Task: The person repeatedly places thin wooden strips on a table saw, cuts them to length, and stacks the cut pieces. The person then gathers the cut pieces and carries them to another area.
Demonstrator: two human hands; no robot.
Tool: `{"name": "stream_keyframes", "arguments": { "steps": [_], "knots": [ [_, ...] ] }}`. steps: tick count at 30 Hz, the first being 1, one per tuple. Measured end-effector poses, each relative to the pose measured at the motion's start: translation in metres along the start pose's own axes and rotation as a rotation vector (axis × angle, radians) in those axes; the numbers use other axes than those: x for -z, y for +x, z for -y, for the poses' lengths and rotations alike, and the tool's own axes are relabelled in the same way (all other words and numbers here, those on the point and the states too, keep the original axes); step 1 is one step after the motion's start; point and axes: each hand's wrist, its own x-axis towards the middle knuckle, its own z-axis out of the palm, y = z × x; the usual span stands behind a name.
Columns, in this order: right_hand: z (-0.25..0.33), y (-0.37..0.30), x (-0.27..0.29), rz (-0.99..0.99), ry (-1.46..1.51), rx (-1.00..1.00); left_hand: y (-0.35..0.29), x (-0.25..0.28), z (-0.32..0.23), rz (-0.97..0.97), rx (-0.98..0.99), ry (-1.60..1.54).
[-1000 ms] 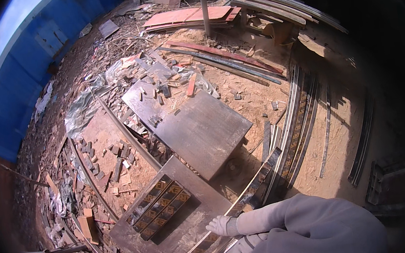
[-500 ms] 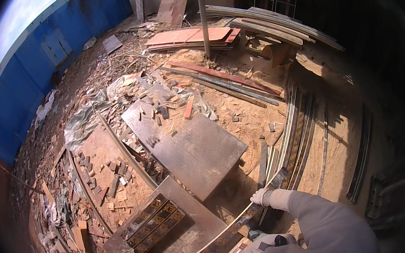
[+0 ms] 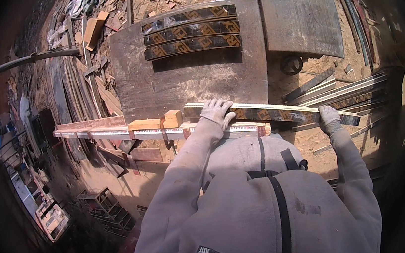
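Note:
In both gloved hands I hold a long strip of dark film-faced plywood (image 3: 281, 112) with a pale sawn edge, lying crosswise in front of my body. My left hand (image 3: 217, 113) wraps over it near its left end. Farther along, my right hand (image 3: 328, 114) closes round it near the right end. Just beyond the strip is a rusty metal saw table (image 3: 193, 85). On it lie several cut plywood pieces (image 3: 191, 32) of the same dark kind, side by side. A rail with a measuring tape (image 3: 148, 132) runs below the strip, carrying a wooden block (image 3: 152, 123).
A metal clamp (image 3: 166, 133) grips the rail at the block. Another metal plate (image 3: 299, 13) stands at the far right, with more long strips (image 3: 348, 92) stacked below it. Timber offcuts (image 3: 95, 30) and boards lie at the left. A metal rack (image 3: 106, 207) stands at lower left.
My view has turned down and left, bringing the tape rail and wooden block into sight. Both hands still hold the plywood strip, which now lies nearly level across the view.

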Motion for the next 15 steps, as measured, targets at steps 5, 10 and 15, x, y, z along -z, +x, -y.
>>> {"name": "stream_keyframes", "arguments": {
  "steps": [5, 10, 15],
  "knots": [
    [-0.003, 0.004, 0.014, -0.012, -0.044, 0.08, -0.016, -0.015, 0.004, 0.005, 0.075, -0.042],
    [0.013, 0.006, 0.02, -0.015, -0.027, 0.101, -0.028, -0.024, 0.016, -0.05, 0.083, -0.057],
    [0.022, 0.003, 0.024, -0.083, -0.027, 0.152, -0.033, -0.012, 0.022, -0.073, 0.086, -0.064]
  ]
}}
